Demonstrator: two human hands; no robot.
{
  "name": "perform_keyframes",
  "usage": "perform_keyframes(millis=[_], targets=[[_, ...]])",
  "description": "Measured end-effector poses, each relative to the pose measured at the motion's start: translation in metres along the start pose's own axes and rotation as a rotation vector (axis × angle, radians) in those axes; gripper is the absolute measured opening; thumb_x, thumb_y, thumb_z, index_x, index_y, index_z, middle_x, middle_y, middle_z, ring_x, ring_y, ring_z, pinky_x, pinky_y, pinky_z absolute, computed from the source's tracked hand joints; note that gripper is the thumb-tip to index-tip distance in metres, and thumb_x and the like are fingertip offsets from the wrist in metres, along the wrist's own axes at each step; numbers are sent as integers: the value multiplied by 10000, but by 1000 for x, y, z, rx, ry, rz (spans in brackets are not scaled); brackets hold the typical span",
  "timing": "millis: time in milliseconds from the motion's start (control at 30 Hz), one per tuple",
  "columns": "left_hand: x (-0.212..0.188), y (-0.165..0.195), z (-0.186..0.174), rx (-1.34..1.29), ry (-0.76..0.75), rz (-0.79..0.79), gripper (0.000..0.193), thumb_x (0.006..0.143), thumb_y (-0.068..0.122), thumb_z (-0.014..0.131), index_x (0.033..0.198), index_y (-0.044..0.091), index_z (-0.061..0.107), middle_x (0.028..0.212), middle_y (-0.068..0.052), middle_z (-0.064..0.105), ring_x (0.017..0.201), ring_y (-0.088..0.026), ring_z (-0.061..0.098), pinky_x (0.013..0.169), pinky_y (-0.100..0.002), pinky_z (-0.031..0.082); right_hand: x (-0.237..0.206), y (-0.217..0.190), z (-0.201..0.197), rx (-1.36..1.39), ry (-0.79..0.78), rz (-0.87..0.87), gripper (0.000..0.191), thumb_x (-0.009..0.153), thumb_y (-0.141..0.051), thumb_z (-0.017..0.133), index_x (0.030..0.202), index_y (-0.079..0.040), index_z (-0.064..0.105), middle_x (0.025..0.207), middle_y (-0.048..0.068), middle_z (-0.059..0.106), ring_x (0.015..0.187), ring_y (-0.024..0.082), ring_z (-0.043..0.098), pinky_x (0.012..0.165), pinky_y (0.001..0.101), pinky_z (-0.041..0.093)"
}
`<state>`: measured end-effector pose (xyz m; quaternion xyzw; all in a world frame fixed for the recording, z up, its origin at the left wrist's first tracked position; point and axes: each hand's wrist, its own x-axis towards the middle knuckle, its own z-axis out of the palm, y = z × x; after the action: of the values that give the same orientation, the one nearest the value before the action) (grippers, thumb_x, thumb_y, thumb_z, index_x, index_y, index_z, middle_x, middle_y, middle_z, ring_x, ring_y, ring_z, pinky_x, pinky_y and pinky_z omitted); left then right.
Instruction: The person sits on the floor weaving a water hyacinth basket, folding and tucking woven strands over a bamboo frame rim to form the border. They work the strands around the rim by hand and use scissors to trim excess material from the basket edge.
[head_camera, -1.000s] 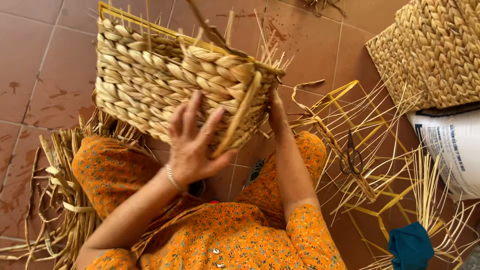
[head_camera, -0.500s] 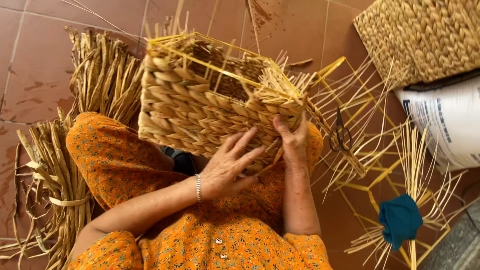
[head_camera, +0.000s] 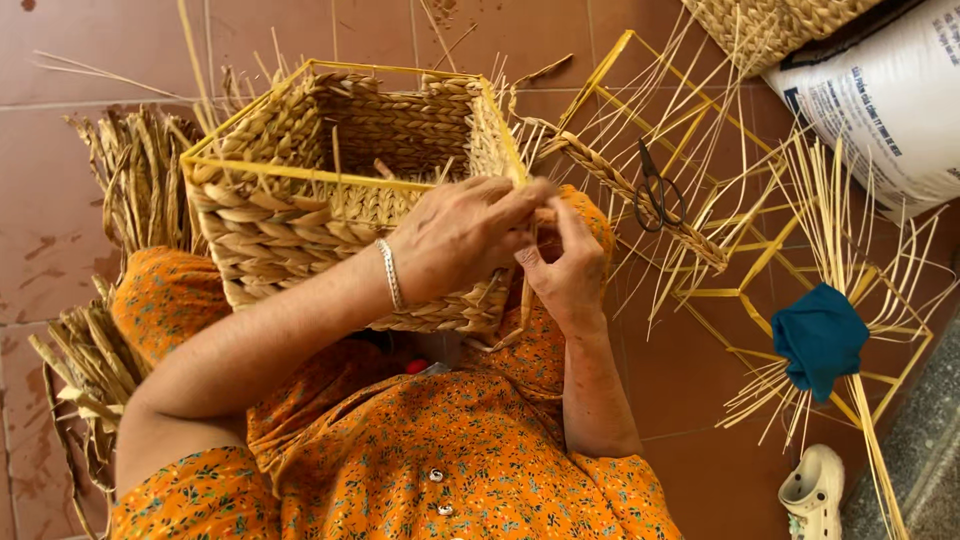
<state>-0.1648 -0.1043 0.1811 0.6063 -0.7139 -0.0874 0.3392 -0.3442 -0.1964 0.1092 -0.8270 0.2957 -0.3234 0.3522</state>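
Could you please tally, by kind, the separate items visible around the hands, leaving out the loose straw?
Woven baskets: 2, one in the lap, one at the top edge
Yellow wire frames: 2
Scissors: 1
White sack: 1
Teal cloth: 1
White clog: 1
Total: 8

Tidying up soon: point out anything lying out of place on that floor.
A pair of scissors lies on the half-woven yellow frame amid loose strands, easy to lose. A single pale clog sits alone at the lower right.

floor: terracotta tiles (head_camera: 90, 40), stained | grey stone strip (head_camera: 915, 470) bottom-right | light: soft daylight, even
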Motion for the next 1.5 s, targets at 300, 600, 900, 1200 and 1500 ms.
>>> perform_keyframes(millis=[300, 600, 900, 1200, 1500], targets=[[96, -84, -26, -282, -303, -236, 46, 864, 92, 760, 882, 54, 741, 791, -114, 759, 671, -222, 756, 620, -337, 601, 15, 13, 12, -34, 119, -327, 325, 965, -49, 803, 1245, -139, 664, 1272, 53, 657, 1121, 176, 686, 894, 290, 644], [59, -116, -33, -477, -752, -583, 106, 808, 82, 786, 902, 36, 800, 789, -85, 788, 683, -174, 769, 594, -310, 627, 7, -14, 1, -161, 18, -359, 288, 984, 1, 758, 1249, -108, 728, 1206, 102, 591, 1000, 200, 633, 803, 297, 583], [46, -124, -18, -534, -774, -547, 182, 772, 143, 839, 935, 64, 822, 819, -54, 797, 731, -129, 739, 679, -294, 613, 7, -15, 13, -138, 126, -354, 177, 1021, -70, 731, 1180, -60, 653, 1278, 95, 614, 1102, 233, 627, 908, 361, 555], [49, -107, -1, -397, -857, -585, 232, 655, 148, 851, 812, 53, 710, 796, -53, 728, 758, -184, 686, 657, -352, 570, 11, -1, 17, 119, 104, -216, 263, 1061, -180, 702, 1214, 3, 591, 1299, 145, 633, 1123, 196, 671, 901, 307, 644], [56, -80, -16, -37, -842, -304, 177, 779, 257, 738, 738, 100, 669, 747, -81, 686, 722, -232, 657, 709, -372, 549, 16, 0, -4, 198, -6, -43, 322, 1016, -181, 742, 1235, 3, 596, 1294, 152, 646, 1116, 188, 691, 903, 308, 652]])
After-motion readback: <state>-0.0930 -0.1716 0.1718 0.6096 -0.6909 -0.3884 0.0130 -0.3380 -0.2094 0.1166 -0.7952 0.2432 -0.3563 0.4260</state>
